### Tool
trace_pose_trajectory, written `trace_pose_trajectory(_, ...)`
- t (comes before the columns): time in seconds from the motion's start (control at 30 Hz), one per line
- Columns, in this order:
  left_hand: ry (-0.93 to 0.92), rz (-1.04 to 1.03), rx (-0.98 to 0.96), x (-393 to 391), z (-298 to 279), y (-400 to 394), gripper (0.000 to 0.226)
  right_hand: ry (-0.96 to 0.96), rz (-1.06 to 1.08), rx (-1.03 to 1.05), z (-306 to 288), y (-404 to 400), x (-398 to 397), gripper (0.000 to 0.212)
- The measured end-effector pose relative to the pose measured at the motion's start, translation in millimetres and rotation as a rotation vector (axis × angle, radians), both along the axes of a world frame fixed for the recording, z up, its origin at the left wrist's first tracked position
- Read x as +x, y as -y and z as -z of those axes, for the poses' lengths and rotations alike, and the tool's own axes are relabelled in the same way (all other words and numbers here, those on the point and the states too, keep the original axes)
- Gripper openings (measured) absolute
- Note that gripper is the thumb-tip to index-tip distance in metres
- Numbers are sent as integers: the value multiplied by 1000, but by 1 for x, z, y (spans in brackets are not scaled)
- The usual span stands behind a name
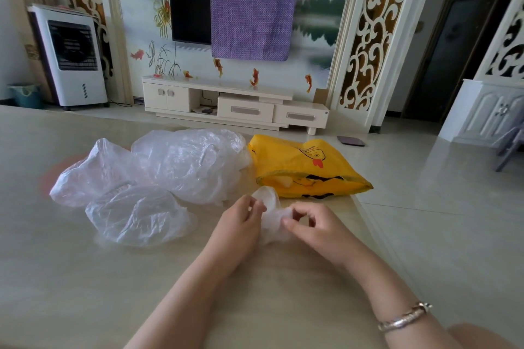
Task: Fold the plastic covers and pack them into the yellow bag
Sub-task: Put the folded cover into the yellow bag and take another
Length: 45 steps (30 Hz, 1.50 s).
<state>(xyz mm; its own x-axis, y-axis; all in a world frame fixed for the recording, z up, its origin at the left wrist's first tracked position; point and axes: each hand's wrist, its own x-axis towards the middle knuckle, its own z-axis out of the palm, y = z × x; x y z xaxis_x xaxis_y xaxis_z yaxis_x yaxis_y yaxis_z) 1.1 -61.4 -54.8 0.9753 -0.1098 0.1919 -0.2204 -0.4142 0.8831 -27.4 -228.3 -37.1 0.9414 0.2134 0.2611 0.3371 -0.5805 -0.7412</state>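
Left hand (241,217): fingers curled, thumb and fingertips pinching one end of a small bunched plastic cover (269,207). Right hand (314,225): fingers likewise curled, pinching the other end of the same cover. The cover is gathered tight between the two hands and held just above the table (85,278), close to its right edge. A silver bracelet (404,317) sits on the right wrist.

Yellow bag (309,170): lies on its side on the table just beyond the hands, its mouth facing them, with a pale item visible inside. The held cover is near the mouth but not in it.

Loose plastic covers (158,176): a crumpled clear heap on the table to the left of the bag, touching it at its left side.

Beyond the table: a white TV cabinet (232,102), and a wall-mounted television (188,1) partly draped with a purple cloth (252,13).
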Motion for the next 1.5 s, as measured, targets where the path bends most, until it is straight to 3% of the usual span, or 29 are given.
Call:
trace_pose_trajectory(0.13,-65,22,-109,-5,-6,3,50,-31,68,34,8,-1,13,30)
trace_pose_trajectory(0.27,-62,37,17,-1,3,2,34,-16,196,-27,16,-4,27,30)
trace_pose_trajectory(0.43,-84,5,46,4,2,-4,38,-19,291,-153,20,-11,35,30)
trace_pose_trajectory(0.67,-109,1,48,6,5,-2,40,150,115,-103,12,-9,19,19)
trace_pose_trajectory(0.77,-126,-1,41,6,5,-3,41,108,47,-146,11,-5,11,25)
trace_pose_trajectory(0.97,-166,-16,1,5,0,-3,41,4,-26,-449,14,-3,7,49)
trace_pose_trajectory(1.07,-203,13,-107,1,-6,-6,45,133,25,-485,17,-10,10,41)
trace_pose_trajectory(1.2,-201,30,-172,-1,-4,-5,54,206,80,-427,20,-13,20,22)
trace_pose_trajectory(1.33,62,-75,-35,-2,-3,-3,60,187,121,-356,20,-11,23,13)
trace_pose_trajectory(1.5,-6,94,6,-6,-5,-2,61,18,116,-108,15,-3,15,10)
